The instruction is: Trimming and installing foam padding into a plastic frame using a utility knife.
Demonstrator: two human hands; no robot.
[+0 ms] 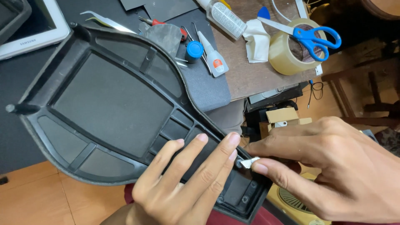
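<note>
Cluttered wooden desk (246, 79) w/ dark mat (204, 89). Black ribbed plastic shell (108, 104), teardrop-shaped, lies across the mat, narrow end overhanging the desk edge twd the person. Left hand (183, 179) lies flat on the narrow end, fingers spread, clamping nothing. Right hand (329, 166) pinches a small white scrap (250, 162) against the shell rim. Glue bottles (214, 58), tape roll (287, 50) w/ blue scissors (310, 35) on top sit behind, well apart.
</note>
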